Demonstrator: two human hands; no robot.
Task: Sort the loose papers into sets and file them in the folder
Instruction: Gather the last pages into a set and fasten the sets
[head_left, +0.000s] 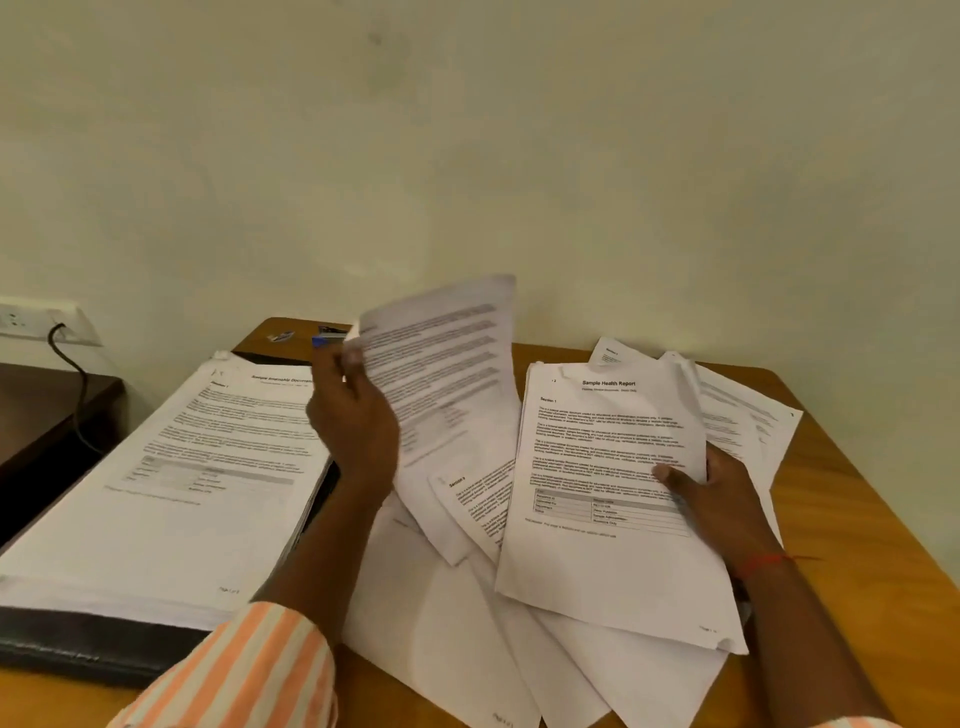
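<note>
My left hand (353, 421) pinches the left edge of a printed sheet (447, 364) and holds it up, tilted and blurred, above the table. My right hand (717, 493) grips the right edge of a thin set of pages topped by a "Sample Health Report" page (608, 467), thumb on top. Under both lie several loose papers (467, 613), fanned across the wooden table (852, 519). At the left an open black folder (78, 649) carries a thick stack of filed pages (171, 483) with a printed title page uppermost.
More loose sheets (748, 415) stick out behind my right hand. Small items, one blue (324, 340), lie at the table's far edge. A dark side table (47, 410) stands at the left below a wall socket (31, 319) with a black cable (78, 384). The wall is close behind.
</note>
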